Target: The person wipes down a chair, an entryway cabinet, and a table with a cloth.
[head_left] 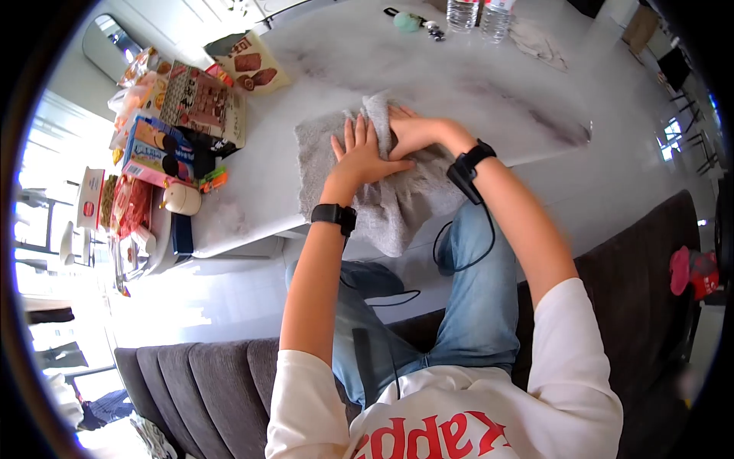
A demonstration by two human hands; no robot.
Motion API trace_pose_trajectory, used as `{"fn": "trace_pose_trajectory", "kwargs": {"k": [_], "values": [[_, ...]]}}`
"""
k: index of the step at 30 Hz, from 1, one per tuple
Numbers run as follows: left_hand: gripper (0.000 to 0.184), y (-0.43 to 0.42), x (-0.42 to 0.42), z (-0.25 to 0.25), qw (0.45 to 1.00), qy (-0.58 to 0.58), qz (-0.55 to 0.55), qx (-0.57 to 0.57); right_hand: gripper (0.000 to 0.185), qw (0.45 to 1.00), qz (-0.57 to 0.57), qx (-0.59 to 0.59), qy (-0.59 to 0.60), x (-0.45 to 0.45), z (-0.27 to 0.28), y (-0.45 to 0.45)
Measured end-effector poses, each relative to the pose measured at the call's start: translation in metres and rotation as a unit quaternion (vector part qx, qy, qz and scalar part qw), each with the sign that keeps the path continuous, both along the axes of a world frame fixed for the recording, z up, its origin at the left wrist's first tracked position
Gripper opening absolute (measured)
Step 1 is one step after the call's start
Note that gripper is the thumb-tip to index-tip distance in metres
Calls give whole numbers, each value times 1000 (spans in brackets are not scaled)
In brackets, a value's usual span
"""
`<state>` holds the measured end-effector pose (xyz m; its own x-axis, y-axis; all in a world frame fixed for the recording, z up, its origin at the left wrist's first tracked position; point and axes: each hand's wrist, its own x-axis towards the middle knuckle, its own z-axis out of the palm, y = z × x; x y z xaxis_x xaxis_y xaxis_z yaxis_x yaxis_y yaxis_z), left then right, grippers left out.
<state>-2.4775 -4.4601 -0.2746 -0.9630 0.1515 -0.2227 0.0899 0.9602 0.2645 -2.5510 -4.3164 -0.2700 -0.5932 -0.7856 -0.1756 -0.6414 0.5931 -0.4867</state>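
Note:
A grey towel (319, 157) lies rumpled on the marble-patterned table (264, 164), its front part hanging over the near edge. My left hand (362, 161) rests flat on the towel with its fingers spread and the thumb pointing right. Just beside it, my right hand (414, 131) has its fingers curled round a raised fold of the same cloth. Part of the right hand's fingers is hidden by that fold. Both wrists wear black straps, with cables hanging down.
Snack boxes and bags (200, 99) crowd the table's left end, with a cream-coloured round container (181, 198) near them. Water bottles (462, 14) and a mint-green item (407, 21) stand at the far side. A dark padded sofa (222, 382) is behind my legs.

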Motion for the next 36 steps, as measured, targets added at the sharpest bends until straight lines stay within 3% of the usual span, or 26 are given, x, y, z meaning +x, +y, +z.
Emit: {"fn": "trace_pose_trajectory", "kwargs": {"k": [9,12,13,17,29,32,36], "values": [[114,2,8,-12,995,89,40,32,96,994,-87,-59,8,14,-12,2],[93,3,12,-26,987,146,63,14,86,983,-155,-68,71,41,-16,1],[87,5,14,-29,985,152,78,9,68,966,-188,-65,163,52,-27,-1],[69,10,24,-28,978,175,115,-2,46,886,-273,-137,349,78,-44,-12],[56,19,65,-46,927,361,94,-36,43,871,-266,-185,370,119,-47,-7],[58,17,62,-50,926,369,83,-16,46,883,-266,-170,348,116,-43,-9],[64,13,53,-44,956,282,57,-54,51,904,-250,-133,319,92,-46,-14]]}}
